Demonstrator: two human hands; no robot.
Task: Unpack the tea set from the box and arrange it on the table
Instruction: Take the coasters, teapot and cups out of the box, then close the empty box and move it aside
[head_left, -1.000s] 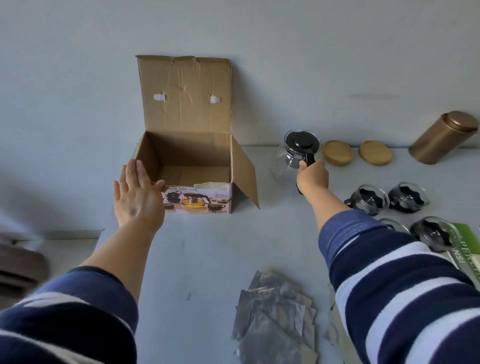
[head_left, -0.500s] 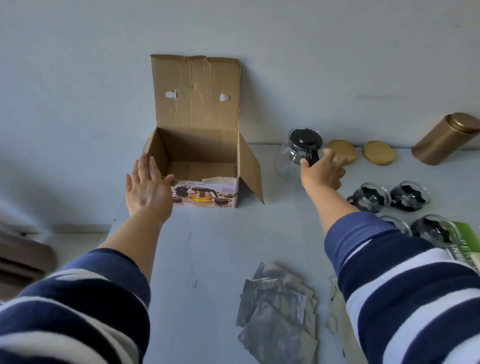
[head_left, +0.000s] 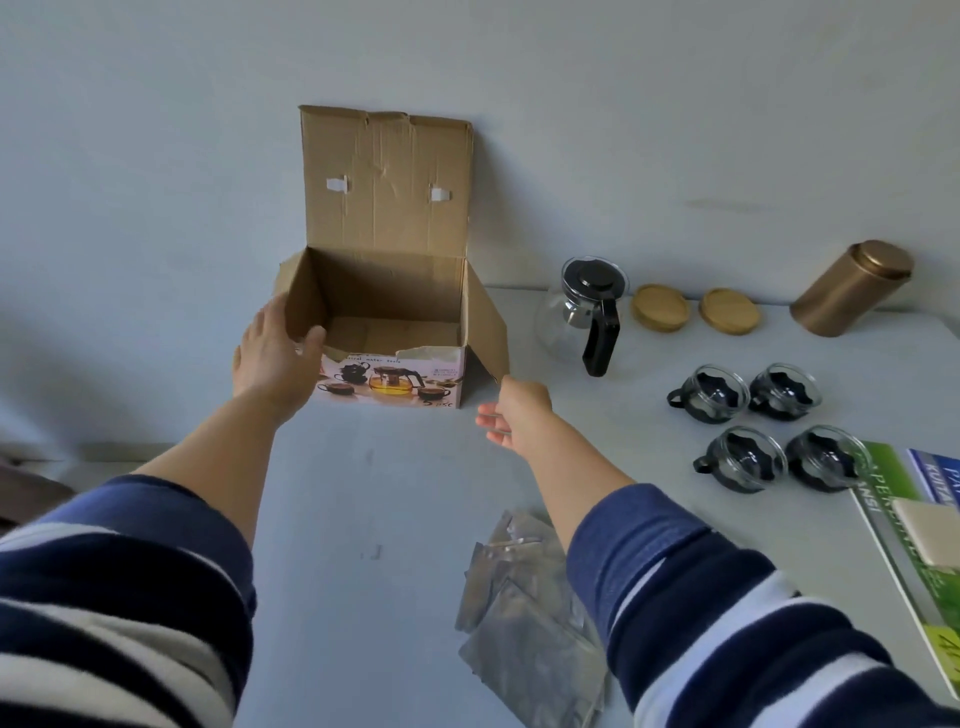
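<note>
The open cardboard box (head_left: 384, 291) stands at the back of the white table (head_left: 363, 519) with its lid flap up against the wall; its inside looks empty. My left hand (head_left: 275, 353) is open at the box's front left corner, fingers outside the left wall and thumb at the front edge. My right hand (head_left: 511, 415) is open and holds nothing, just below the corner of the box's right flap. The glass teapot (head_left: 587, 312) with black lid and handle stands right of the box. Several glass cups (head_left: 743, 457) in black holders sit further right.
Two round wooden lids (head_left: 660, 306) lie beside the teapot, and a gold tin (head_left: 852, 288) stands at the back right. Silver foil packets (head_left: 524, 623) are piled near my right sleeve. Green and blue printed booklets (head_left: 924, 545) lie at the right edge.
My right hand let go of the teapot's handle and moved left toward the box's right flap. My left hand advanced to the box's left front corner.
</note>
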